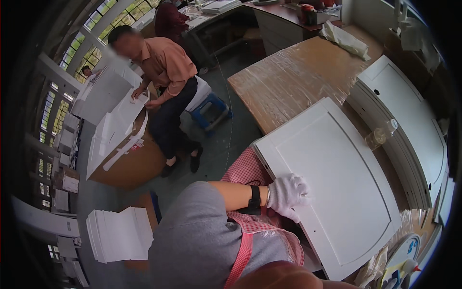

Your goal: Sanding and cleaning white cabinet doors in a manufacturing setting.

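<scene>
A white cabinet door panel [332, 178] with a recessed, curved-ended centre lies on the workbench before me. My left hand [290, 195], in a white glove with a dark watch at the wrist, rests at the panel's near-left edge. Its fingers are bent over the top face, and the thumb lies along the edge. The underside of the grip is hidden. My right hand does not show. A checked red-and-white apron [248, 166] hangs beside the panel, under my left forearm.
White curved panels [409, 125] are stacked to the right, with a clear bottle [378, 137] beside them. Film covers the brown bench top [284, 82]. A co-worker [166, 62] bends over a white-topped box at left, near a blue stool [210, 113]. A round lid [406, 248] lies lower right.
</scene>
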Demonstrator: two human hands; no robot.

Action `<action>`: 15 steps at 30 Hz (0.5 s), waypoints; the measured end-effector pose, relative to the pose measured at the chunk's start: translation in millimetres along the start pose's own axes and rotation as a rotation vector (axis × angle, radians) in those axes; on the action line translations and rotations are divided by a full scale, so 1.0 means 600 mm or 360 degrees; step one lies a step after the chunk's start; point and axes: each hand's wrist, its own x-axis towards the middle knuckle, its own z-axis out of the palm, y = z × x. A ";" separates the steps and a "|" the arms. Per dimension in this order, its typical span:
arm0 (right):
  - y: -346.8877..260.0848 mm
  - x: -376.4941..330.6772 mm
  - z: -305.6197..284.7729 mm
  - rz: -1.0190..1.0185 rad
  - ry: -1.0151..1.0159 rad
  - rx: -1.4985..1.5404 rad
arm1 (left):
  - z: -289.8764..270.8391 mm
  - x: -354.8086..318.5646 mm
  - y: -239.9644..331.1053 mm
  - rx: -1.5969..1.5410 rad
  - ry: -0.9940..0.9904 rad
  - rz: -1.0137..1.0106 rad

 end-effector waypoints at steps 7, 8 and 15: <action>-0.105 -0.157 0.123 0.0313 -0.0682 0.0678 | 0.006 -0.002 -0.007 0.0027 0.0085 0.0110; -0.094 -0.172 0.141 0.0162 -0.0623 0.0641 | 0.006 -0.002 -0.008 0.0002 0.0059 0.0120; 0.029 -0.237 0.222 -0.0167 -0.0473 0.0791 | 0.000 -0.006 -0.005 -0.0028 0.0026 0.0106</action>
